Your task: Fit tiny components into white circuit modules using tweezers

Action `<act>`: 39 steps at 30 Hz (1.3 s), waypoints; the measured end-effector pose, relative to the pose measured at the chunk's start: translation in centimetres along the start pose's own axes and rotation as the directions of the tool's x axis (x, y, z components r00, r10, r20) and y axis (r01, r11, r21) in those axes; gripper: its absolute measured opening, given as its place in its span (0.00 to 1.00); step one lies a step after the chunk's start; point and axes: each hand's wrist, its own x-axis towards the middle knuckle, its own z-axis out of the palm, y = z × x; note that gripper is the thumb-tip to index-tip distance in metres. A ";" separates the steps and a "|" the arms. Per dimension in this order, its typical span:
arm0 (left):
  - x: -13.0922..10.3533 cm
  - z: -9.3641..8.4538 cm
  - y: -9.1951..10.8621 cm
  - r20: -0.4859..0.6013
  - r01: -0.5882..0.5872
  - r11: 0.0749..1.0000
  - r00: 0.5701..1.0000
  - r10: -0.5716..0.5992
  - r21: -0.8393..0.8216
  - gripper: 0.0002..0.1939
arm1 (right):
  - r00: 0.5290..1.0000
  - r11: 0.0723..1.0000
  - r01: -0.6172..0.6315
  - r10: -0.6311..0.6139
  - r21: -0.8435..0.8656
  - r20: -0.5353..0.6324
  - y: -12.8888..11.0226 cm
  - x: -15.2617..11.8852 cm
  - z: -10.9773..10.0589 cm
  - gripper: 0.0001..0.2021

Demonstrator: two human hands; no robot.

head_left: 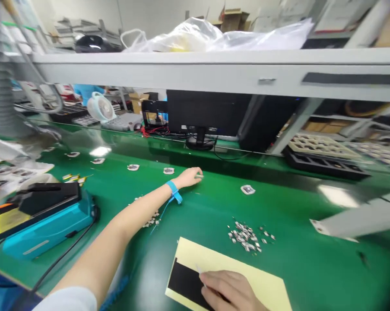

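My left hand [188, 176], with a blue wrist strap [174, 191], reaches far out over the green bench mat. Its fingers curl down and are closed; a small pale piece shows at the fingertips, too blurred to name. At the front, my right hand [229, 290] pinches a thin pale sliver [198, 269] above a yellow sheet [262, 283] with a black strip [186, 280]. Beyond the sheet lies a pile of small metallic and white parts [245, 236]. One white part with a dark centre [248, 189] lies right of my left hand, another similar part [169, 171] to its left.
A turquoise device [49, 229] with a black cable stands at the left. At the back are a monitor [207, 114], a small fan [101, 108] and black trays [324, 164]. A grey shelf beam [182, 73] crosses above. Another small pile [151, 221] lies beside my left forearm.
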 end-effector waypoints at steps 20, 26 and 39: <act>3.6 5.2 11.1 -0.019 -0.014 1.000 1.000 0.014 0.005 0.27 | 0.992 0.995 -0.064 0.056 -0.071 -0.116 0.1 -0.6 0.8 0.10; -7.7 1.2 10.1 -0.160 -0.121 0.991 0.981 0.110 -0.062 0.34 | 0.924 0.936 -0.316 0.341 0.156 -0.173 1.5 -1.7 0.0 0.11; -17.8 5.6 10.2 -0.067 -0.076 0.930 0.996 0.055 -0.360 0.32 | 0.696 0.564 -0.644 0.713 0.516 0.088 1.9 -2.1 -0.5 0.12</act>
